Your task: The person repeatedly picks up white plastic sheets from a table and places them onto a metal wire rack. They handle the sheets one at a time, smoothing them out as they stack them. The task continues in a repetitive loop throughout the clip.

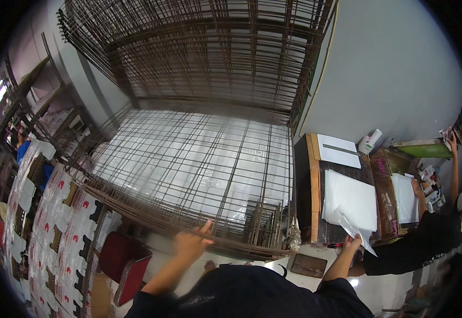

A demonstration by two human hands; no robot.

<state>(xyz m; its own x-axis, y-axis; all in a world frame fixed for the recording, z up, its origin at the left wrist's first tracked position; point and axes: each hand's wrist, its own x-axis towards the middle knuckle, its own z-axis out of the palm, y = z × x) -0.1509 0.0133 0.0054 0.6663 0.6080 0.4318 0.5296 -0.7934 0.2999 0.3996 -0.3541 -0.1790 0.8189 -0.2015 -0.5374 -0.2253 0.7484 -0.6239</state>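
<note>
My left hand [191, 245] is at the front edge of a wire drying rack [231, 159], its fingers curled over the front bars and the index finger partly stretched. White sheets [172, 153] lie under the wire grid. To the right, my right hand [352, 243] pinches the near edge of a thin, partly see-through sheet [362, 233]. That sheet is tilted over the near edge of a stack of white sheets [347, 199] on a dark table [318, 225].
More wire shelves [204, 47] are raised above the rack. A co-worker's arm [423, 199] reaches over white sheets at a green-framed board [422, 148] on the right. A red chair [125, 262] and wrapped white stacks [56, 233] stand at the left.
</note>
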